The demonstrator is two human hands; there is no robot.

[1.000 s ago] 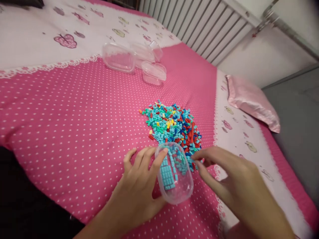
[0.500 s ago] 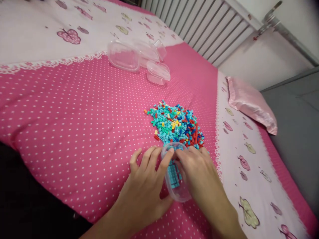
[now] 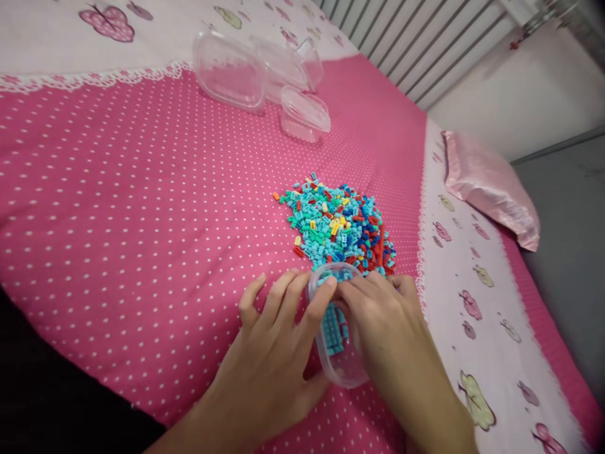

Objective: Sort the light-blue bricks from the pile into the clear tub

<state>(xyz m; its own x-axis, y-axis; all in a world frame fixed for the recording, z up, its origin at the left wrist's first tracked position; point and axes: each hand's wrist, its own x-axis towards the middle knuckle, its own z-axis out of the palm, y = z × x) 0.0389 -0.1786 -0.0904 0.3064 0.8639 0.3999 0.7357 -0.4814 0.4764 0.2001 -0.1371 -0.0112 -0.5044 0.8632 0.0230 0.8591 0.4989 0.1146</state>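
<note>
A clear plastic container (image 3: 350,372) sits on the pink bedspread, with light-blue toy bricks (image 3: 334,331) lined up in rows inside it. My left hand (image 3: 269,347) holds its left side, the index finger over the rim and the thumb low against the wall; the other fingers are spread. Over the container's right side, my right hand (image 3: 387,321) reaches in with bent fingers pressed together. Its fingertips are hidden, so what they pinch cannot be seen. Just beyond the container lies a pile of loose toy bricks (image 3: 335,224), blue, green, red and yellow.
Several clear plastic containers (image 3: 231,72) stand farther back on the bedspread (image 3: 165,208). A pink pillow (image 3: 491,186) lies at the right, by a grey panel (image 3: 567,252). Metal bars (image 3: 406,44) line the far side, and the bed's edge drops into darkness at lower left.
The camera view has shifted and tilted slightly. My right hand's fingers have bent a little more over the container; my left hand keeps its place on it.
</note>
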